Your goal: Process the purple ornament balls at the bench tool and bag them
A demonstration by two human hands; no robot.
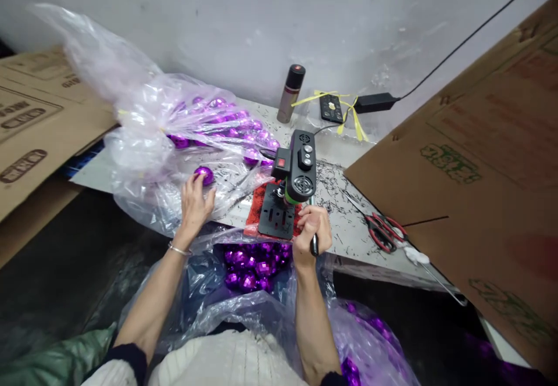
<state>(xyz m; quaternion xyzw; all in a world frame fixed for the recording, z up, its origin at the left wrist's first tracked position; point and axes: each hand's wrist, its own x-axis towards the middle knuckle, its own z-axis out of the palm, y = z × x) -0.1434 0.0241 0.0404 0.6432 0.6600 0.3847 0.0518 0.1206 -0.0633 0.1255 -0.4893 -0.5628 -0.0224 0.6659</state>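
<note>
My left hand (196,204) is at a shiny purple ball (204,175) on clear plastic, its fingertips curled against the ball's near side. To the right, my right hand (313,232) is wrapped round the black lever handle (314,245) of a small black bench press (300,168). The press has a red switch and a slotted black base plate (276,214) lying on a red mat (255,214). More purple balls fill a large clear plastic bag (143,107) behind my left hand. An open bag below the table edge holds further purple balls (257,267).
A spray can (288,95) stands by the wall, near a black power adapter (375,103) with yellow ties. Red-handled scissors (383,232) lie at right beside a large cardboard box (471,159). Black clippings litter the table (335,200). More cardboard (47,101) is at left.
</note>
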